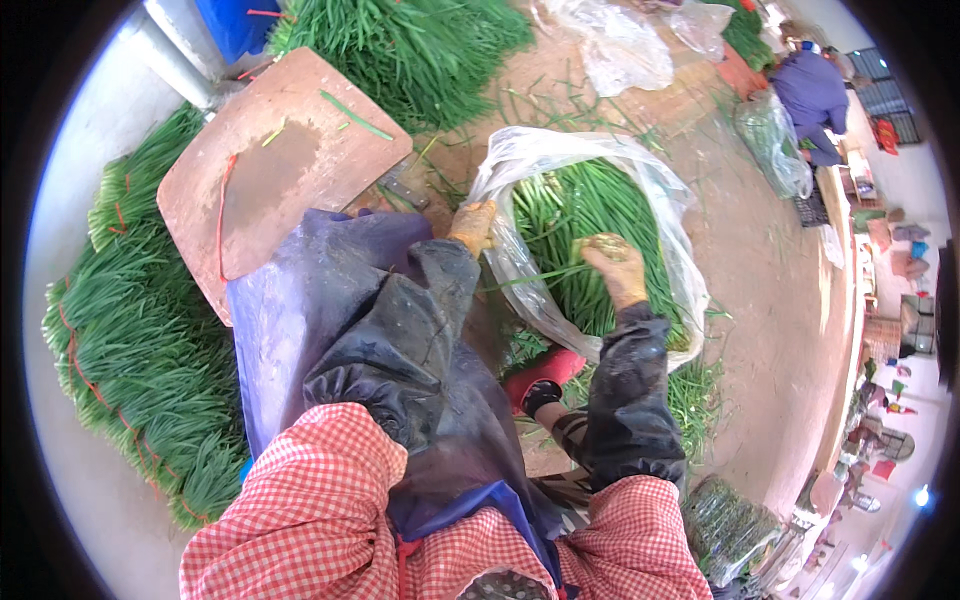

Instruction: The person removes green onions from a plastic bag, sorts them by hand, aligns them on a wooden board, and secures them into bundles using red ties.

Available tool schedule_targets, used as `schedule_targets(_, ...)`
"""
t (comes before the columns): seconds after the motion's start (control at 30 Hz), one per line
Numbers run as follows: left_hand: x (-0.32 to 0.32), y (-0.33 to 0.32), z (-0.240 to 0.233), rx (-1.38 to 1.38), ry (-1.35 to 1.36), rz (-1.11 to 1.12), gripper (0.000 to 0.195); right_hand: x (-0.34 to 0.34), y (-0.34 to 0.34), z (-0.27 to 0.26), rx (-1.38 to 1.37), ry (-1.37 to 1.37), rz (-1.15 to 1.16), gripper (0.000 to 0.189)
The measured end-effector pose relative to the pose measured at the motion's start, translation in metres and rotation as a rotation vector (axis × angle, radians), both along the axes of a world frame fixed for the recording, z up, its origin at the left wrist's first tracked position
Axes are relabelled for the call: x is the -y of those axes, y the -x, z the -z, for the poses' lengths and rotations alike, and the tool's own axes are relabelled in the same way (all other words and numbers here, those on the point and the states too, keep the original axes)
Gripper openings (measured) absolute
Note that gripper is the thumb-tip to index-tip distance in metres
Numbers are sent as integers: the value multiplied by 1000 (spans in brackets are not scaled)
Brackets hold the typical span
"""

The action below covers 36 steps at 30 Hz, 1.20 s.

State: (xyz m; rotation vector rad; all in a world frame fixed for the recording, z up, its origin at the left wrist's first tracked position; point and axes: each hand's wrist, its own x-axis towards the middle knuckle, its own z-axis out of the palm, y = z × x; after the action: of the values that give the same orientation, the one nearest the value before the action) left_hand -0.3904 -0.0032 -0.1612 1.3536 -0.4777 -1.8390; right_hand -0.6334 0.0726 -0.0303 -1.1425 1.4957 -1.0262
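A clear plastic bag stands open before me, packed with long green garlic chives, some with their pale ends showing at the left. My left hand, in a soiled yellowish glove, grips the bag's left rim. Over the chives inside the bag is my right hand, gloved likewise, its fingers curled. A long green leaf runs left from those fingers across the bag's edge; the fingertips are partly hidden. Dark waterproof sleeves cover both forearms, and a purple apron covers my lap.
A pinkish board with a red tie and leaf scraps lies at my left. Tied chive bundles line the wall; another green heap lies ahead. Empty-looking plastic lies beyond the bag. Another person works at far right.
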Motion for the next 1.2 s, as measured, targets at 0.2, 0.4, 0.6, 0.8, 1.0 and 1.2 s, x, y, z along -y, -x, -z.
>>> schedule_targets(0.2, -15, -1, -61, 700, 475, -162, 42, -50, 75, -86, 17, 199, 245, 20)
schedule_targets(0.4, -83, 44, -255, 332, 910, 531, 115, -77, 57, -186, -10, 325, 195, 18)
schedule_targets(0.6, -120, 51, -338, -211, 1085, 766, 107, -93, -34, -331, 195, 370, -114, 22)
schedule_targets(0.8, -164, 25, -342, -987, 527, 782, 39, -85, -49, -318, 392, 102, 23, 27)
schedule_targets(1.0, -190, 20, -275, -958, 176, 817, 40, -97, -40, -226, 544, -142, 66, 34)
schedule_targets(1.2, -233, 59, -208, -744, 166, 546, 46, -166, 8, -136, 676, -4, 529, 21)
